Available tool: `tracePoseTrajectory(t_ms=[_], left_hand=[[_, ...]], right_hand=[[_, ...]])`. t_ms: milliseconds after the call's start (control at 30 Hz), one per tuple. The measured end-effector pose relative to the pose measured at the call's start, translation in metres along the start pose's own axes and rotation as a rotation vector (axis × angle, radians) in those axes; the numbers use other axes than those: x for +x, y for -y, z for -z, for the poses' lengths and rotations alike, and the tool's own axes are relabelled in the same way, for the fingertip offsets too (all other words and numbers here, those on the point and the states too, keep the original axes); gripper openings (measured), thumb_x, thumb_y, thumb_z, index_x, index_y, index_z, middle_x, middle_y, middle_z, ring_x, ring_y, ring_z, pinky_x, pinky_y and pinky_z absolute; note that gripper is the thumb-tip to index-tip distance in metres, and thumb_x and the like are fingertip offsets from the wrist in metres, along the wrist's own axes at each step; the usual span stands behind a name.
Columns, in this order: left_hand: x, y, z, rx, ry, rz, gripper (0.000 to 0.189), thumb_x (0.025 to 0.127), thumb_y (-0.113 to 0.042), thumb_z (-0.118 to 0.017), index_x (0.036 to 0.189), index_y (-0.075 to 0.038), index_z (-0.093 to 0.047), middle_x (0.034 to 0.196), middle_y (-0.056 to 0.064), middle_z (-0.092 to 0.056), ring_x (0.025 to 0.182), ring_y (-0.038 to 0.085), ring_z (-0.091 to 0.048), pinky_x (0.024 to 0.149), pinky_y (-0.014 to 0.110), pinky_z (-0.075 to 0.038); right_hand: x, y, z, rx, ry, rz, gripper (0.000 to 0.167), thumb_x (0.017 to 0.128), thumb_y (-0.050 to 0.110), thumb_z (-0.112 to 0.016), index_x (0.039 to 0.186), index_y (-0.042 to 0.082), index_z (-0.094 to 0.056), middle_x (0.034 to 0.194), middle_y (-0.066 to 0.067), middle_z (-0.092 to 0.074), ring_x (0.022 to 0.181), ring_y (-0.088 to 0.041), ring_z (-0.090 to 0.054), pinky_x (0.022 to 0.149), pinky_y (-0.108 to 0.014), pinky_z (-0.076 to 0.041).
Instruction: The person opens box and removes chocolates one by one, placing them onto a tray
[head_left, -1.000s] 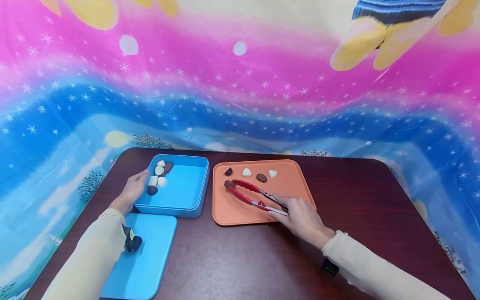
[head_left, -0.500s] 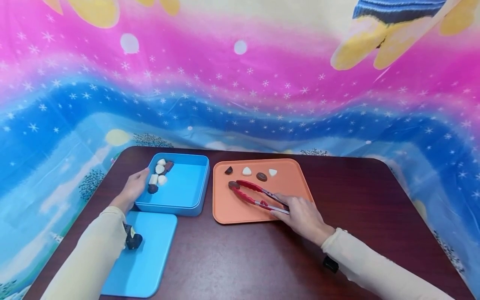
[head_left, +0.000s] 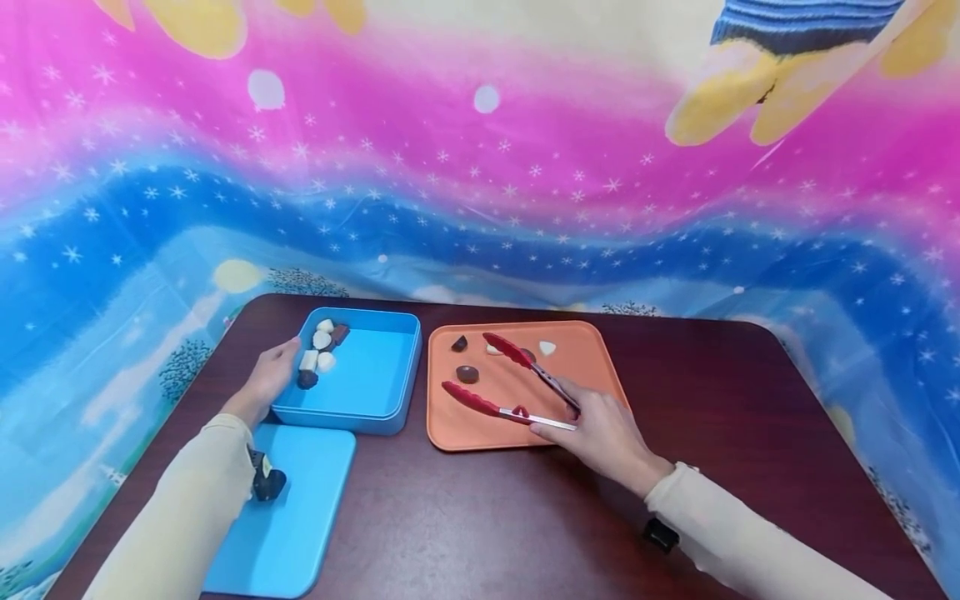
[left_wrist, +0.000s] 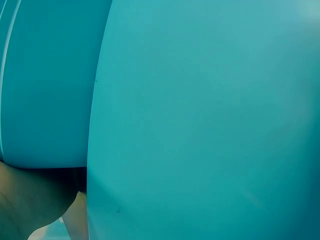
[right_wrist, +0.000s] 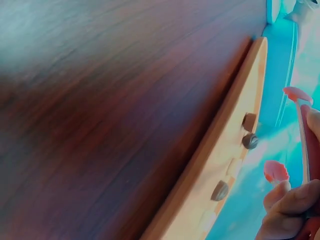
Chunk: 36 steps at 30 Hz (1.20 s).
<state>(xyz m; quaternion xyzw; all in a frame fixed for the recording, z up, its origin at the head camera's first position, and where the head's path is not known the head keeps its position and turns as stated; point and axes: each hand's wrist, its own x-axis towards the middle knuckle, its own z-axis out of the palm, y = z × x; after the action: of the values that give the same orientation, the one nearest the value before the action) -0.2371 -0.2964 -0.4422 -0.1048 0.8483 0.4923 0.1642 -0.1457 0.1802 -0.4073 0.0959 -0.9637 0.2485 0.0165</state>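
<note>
My right hand [head_left: 603,429] holds a pair of red-tipped tongs [head_left: 555,386] over the orange tray [head_left: 450,429]. The tongs are spread wide, with nothing pinched between their tips. A round brown chocolate [head_left: 467,374] lies on the tray between the two arms, apart from both. Behind it are a dark wedge-shaped chocolate [head_left: 459,342], a white chocolate [head_left: 547,347], and another white and a brown one partly hidden by the upper arm. My left hand [head_left: 270,371] rests against the left wall of the blue box [head_left: 367,367], fingertips at its rim.
Inside the box, several white and brown chocolates [head_left: 322,341] line the left side. A flat blue lid [head_left: 300,508] lies in front of the box, under the left forearm. Dark wooden table [head_left: 450,517] surrounds everything, with a printed cloth hanging behind.
The tongs gripped the round brown chocolate and shifted slightly right with it. They have since spread apart, leaving it on the tray. The left hand stays at the box.
</note>
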Motion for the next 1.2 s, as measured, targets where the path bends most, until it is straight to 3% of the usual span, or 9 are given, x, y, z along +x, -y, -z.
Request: tracePoseTrajectory(t_ms=[133, 233, 333, 400, 467, 633, 733, 967, 1200], left_hand=[[-0.001, 0.0, 0.0, 0.004, -0.002, -0.006, 0.076, 0.106, -0.061, -0.012, 0.163, -0.014, 0.004, 0.17, 0.022, 0.003, 0.155, 0.05, 0.0, 0.122, 0.072, -0.011], [0.0, -0.001, -0.001, 0.005, -0.01, 0.0, 0.076, 0.106, -0.061, -0.013, 0.163, -0.013, 0.003, 0.17, 0.022, 0.001, 0.155, 0.05, -0.002, 0.122, 0.072, -0.012], [-0.001, -0.002, -0.002, -0.001, -0.015, 0.002, 0.076, 0.106, -0.061, -0.014, 0.163, -0.013, 0.002, 0.17, 0.021, 0.0, 0.156, 0.05, -0.002, 0.122, 0.072, -0.013], [-0.002, -0.003, -0.002, -0.005, -0.013, 0.001, 0.075, 0.106, -0.06, -0.014, 0.163, -0.014, 0.002, 0.171, 0.02, 0.001, 0.156, 0.048, -0.001, 0.123, 0.071, -0.013], [-0.002, -0.003, -0.002, -0.012, -0.01, -0.001, 0.074, 0.106, -0.06, -0.014, 0.163, -0.015, 0.002, 0.171, 0.018, 0.002, 0.157, 0.047, -0.001, 0.123, 0.071, -0.013], [-0.001, -0.002, -0.002, -0.02, -0.012, -0.004, 0.073, 0.107, -0.059, -0.015, 0.163, -0.015, 0.001, 0.171, 0.018, 0.002, 0.157, 0.047, -0.002, 0.124, 0.069, -0.014], [-0.001, -0.002, -0.002, -0.022, -0.016, -0.001, 0.072, 0.107, -0.058, -0.015, 0.163, -0.015, 0.0, 0.171, 0.018, 0.001, 0.157, 0.046, -0.002, 0.124, 0.068, -0.014], [-0.004, -0.002, 0.001, -0.003, -0.025, 0.022, 0.074, 0.107, -0.059, -0.015, 0.163, -0.014, 0.0, 0.171, 0.019, 0.001, 0.157, 0.047, -0.002, 0.123, 0.07, -0.013], [-0.001, -0.004, -0.003, -0.028, -0.031, 0.03, 0.073, 0.106, -0.06, -0.016, 0.163, -0.017, 0.0, 0.171, 0.018, 0.0, 0.157, 0.047, -0.003, 0.123, 0.071, -0.015]], right_hand=[[0.002, 0.01, -0.002, 0.063, -0.017, 0.012, 0.088, 0.078, 0.066, -0.077, 0.148, 0.017, -0.054, 0.068, 0.004, -0.048, 0.06, -0.012, -0.04, 0.05, -0.025, -0.035], [0.006, 0.02, -0.004, 0.104, -0.03, 0.031, 0.086, 0.08, 0.064, -0.077, 0.149, 0.018, -0.053, 0.069, -0.001, -0.047, 0.06, -0.015, -0.042, 0.052, -0.027, -0.038], [0.01, 0.03, -0.008, 0.119, -0.034, 0.038, 0.085, 0.08, 0.061, -0.079, 0.147, 0.017, -0.053, 0.088, -0.004, -0.065, 0.07, -0.014, -0.053, 0.061, -0.028, -0.046], [0.013, 0.036, -0.01, 0.126, -0.026, 0.035, 0.086, 0.078, 0.06, -0.081, 0.146, 0.014, -0.052, 0.104, -0.007, -0.07, 0.078, -0.016, -0.057, 0.063, -0.029, -0.048], [0.016, 0.043, -0.013, 0.124, -0.011, 0.027, 0.088, 0.076, 0.06, -0.082, 0.144, 0.013, -0.051, 0.109, -0.005, -0.071, 0.081, -0.015, -0.057, 0.062, -0.029, -0.047], [0.021, 0.055, -0.018, 0.128, 0.027, -0.005, 0.088, 0.074, 0.063, -0.082, 0.143, 0.015, -0.053, 0.072, -0.001, -0.057, 0.06, -0.014, -0.045, 0.049, -0.027, -0.036], [0.024, 0.06, -0.022, 0.141, 0.048, -0.016, 0.086, 0.074, 0.064, -0.082, 0.143, 0.019, -0.054, 0.061, 0.002, -0.045, 0.051, -0.013, -0.039, 0.046, -0.027, -0.033], [0.031, 0.075, -0.032, 0.161, 0.086, 0.026, 0.081, 0.076, 0.065, -0.08, 0.141, 0.022, -0.058, 0.057, 0.005, -0.038, 0.046, -0.012, -0.037, 0.043, -0.026, -0.03], [0.044, 0.087, -0.04, 0.124, 0.083, 0.107, 0.074, 0.076, 0.062, -0.081, 0.132, 0.017, -0.064, 0.06, 0.004, -0.042, 0.05, -0.012, -0.037, 0.043, -0.025, -0.026]])
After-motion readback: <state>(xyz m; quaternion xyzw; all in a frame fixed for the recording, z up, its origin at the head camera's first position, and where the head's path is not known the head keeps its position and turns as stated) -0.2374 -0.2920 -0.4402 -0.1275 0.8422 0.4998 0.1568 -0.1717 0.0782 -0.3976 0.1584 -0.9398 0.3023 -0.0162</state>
